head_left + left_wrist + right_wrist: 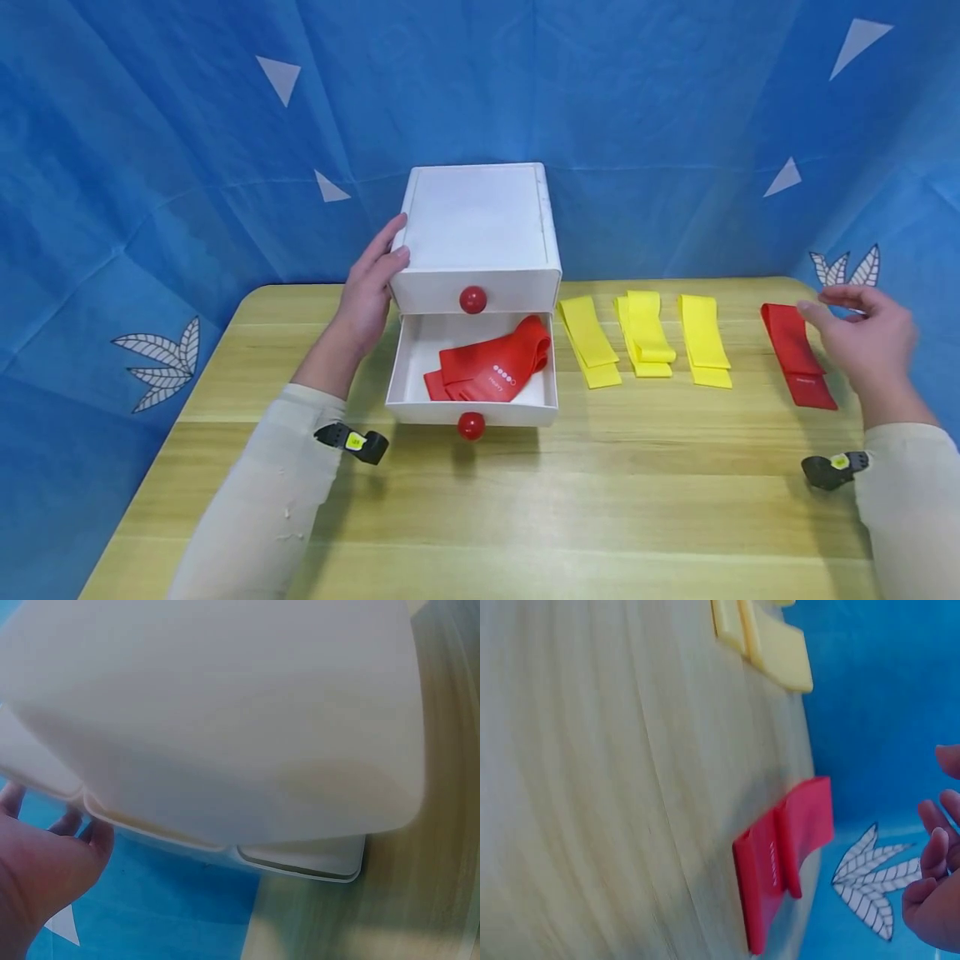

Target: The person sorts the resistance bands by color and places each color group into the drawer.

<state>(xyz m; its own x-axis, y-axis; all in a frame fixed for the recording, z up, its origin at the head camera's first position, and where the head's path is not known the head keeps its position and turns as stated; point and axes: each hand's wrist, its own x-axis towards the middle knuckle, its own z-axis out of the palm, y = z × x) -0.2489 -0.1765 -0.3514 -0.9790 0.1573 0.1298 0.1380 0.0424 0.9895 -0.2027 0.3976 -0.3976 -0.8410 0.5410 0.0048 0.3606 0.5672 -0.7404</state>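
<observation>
My left hand (pixel 367 292) rests against the left side of a small white drawer cabinet (pixel 480 217), fingertips at its top edge. In the left wrist view, its fingers (pixel 67 825) touch the cabinet's edge. The cabinet's lower drawer (pixel 412 412) is pulled out and holds folded red resistance bands (pixel 495 367); the upper drawer (pixel 427 292) is closed. At the far right, my right hand (pixel 870 337) hovers beside another folded red band (pixel 797 354) on the table, thumb and fingers apart. The right wrist view shows that hand (pixel 937 885) apart from the red band (pixel 780 847).
Three folded yellow bands (pixel 588 342) lie in a row on the wooden table (pixel 600 517) between the cabinet and the red band. Red round knobs (pixel 471 426) stick out from both drawer fronts. A blue curtain (pixel 637 125) hangs behind the table.
</observation>
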